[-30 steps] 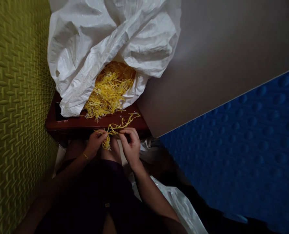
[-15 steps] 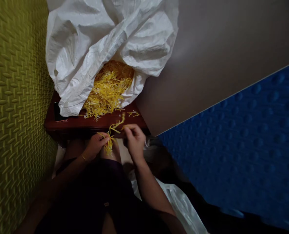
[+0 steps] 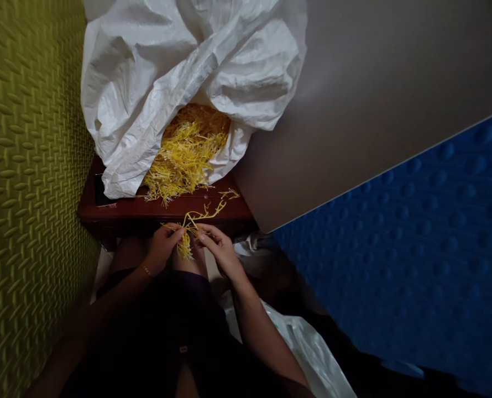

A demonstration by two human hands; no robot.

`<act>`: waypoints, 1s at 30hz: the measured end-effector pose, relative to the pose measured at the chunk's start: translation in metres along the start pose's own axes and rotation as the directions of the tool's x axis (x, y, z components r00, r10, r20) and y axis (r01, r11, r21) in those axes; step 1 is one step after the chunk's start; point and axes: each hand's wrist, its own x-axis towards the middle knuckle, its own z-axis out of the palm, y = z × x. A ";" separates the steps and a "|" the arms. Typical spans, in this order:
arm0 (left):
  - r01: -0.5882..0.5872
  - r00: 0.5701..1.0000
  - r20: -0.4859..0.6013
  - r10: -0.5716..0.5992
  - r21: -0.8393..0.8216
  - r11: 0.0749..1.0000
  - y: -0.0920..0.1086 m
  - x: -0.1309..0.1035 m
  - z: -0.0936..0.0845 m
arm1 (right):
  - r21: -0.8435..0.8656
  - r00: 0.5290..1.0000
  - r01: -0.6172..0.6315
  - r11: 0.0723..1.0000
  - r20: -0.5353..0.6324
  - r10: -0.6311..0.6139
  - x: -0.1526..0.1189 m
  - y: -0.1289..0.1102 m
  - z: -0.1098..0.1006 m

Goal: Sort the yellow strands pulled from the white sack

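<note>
Between my hands is a branched yellow plastic sprig (image 3: 185, 246) with thin stems reaching up and to the right. My left hand (image 3: 163, 243) pinches it near its base, thumb and fingers closed. At its right side, my right hand (image 3: 222, 249) has thumb and fingers pinched on one of the sprig's thin strands. A big heap of similar yellow sprigs (image 3: 183, 160) spills from the mouth of a white woven sack (image 3: 134, 83) just beyond. One small loose yellow piece (image 3: 229, 194) lies near the right end of the dark red surface.
The sack rests on a dark red, box-like bench (image 3: 121, 213) before my knees. A black phone-like object (image 3: 101, 193) lies at its left end. Yellow textured matting (image 3: 26, 193) rises at left; a grey panel (image 3: 354, 99) and blue studded matting (image 3: 415, 249) are at right. A pale plastic bag (image 3: 308, 348) lies below.
My right hand has come left and slightly down, in toward the sprig beside my left hand. The sprig's upper stem now leans farther right. My left hand keeps its hold.
</note>
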 end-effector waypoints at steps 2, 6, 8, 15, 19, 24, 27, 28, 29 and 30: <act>0.002 1.000 -0.004 -0.002 -0.009 1.000 0.001 -0.001 0.000 | -0.021 1.000 0.024 0.999 -0.003 -0.024 0.000 -0.002 0.005; 0.005 1.000 -0.005 -0.005 -0.004 1.000 0.000 -0.002 -0.001 | -0.008 0.995 0.067 0.998 -0.073 -0.067 0.004 -0.009 0.008; 0.005 1.000 0.000 -0.005 0.006 1.000 0.000 -0.002 0.000 | -0.008 0.996 0.073 0.997 -0.051 -0.074 0.005 -0.012 0.008; -0.017 1.000 -0.020 0.017 -0.003 1.000 -0.003 0.000 0.003 | -0.076 0.996 0.081 0.994 -0.038 -0.084 0.002 -0.011 0.014; -0.026 1.000 -0.004 0.026 0.018 1.000 -0.003 0.000 0.004 | -0.045 0.989 0.088 0.995 -0.118 -0.093 0.004 -0.008 0.015; -0.032 0.999 0.035 0.029 0.077 0.997 -0.003 -0.003 0.002 | -0.068 0.985 0.101 0.993 -0.133 -0.109 0.010 -0.006 0.005; -0.007 0.999 0.051 0.002 0.090 0.996 -0.005 -0.001 0.002 | -0.282 0.958 0.174 0.944 -0.175 -0.229 0.017 -0.002 0.003; 0.005 0.999 0.052 -0.009 0.090 0.996 -0.005 0.000 0.003 | -0.356 0.944 0.199 0.913 -0.180 -0.276 0.020 -0.001 0.004; 0.014 0.999 0.051 -0.019 0.086 0.996 -0.005 0.002 0.003 | -0.416 0.933 0.221 0.882 -0.172 -0.315 0.023 0.001 0.006; 0.021 0.999 0.045 -0.025 0.077 0.997 -0.005 0.004 0.003 | -0.462 0.927 0.241 0.854 -0.151 -0.344 0.028 0.002 0.007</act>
